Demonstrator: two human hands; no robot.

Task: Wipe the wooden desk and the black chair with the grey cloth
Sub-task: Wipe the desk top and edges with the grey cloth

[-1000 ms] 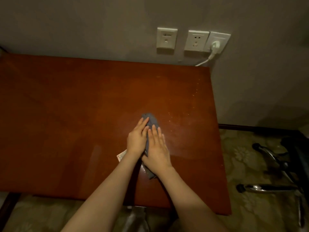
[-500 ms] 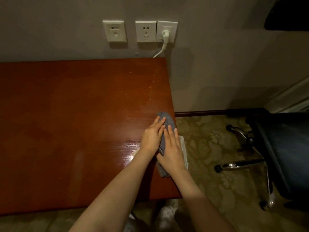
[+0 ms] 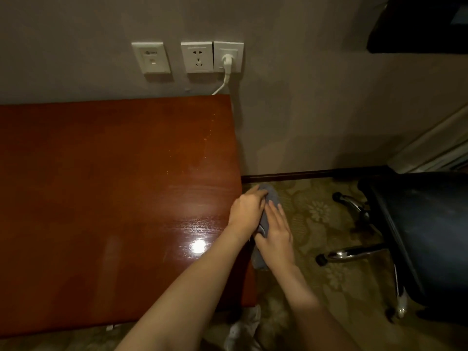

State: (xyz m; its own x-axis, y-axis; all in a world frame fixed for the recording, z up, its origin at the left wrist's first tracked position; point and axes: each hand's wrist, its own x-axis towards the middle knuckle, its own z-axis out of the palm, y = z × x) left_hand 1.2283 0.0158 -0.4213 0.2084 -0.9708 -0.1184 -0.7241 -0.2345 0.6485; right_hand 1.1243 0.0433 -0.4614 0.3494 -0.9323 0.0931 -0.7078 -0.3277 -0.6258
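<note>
The grey cloth point(image 3: 273, 196) is bunched between my two hands just past the right edge of the wooden desk point(image 3: 114, 186), above the carpet. My left hand point(image 3: 247, 211) grips the cloth's upper part with curled fingers at the desk's edge. My right hand point(image 3: 276, 236) lies flat along the cloth's right side, fingers straight, and a tail of cloth hangs below its wrist. The black chair point(image 3: 430, 224) stands at the right, apart from both hands, its seat facing me.
Chrome legs point(image 3: 352, 254) of the chair base spread over the patterned carpet point(image 3: 316, 211). Three wall plates sit above the desk; a white plug point(image 3: 227, 60) and cord hang from the right one. A dark skirting board point(image 3: 304, 176) runs along the wall.
Both hands slid the cloth rightward across the desk, from its middle to past its right edge. My view turned right, bringing more of the chair in.
</note>
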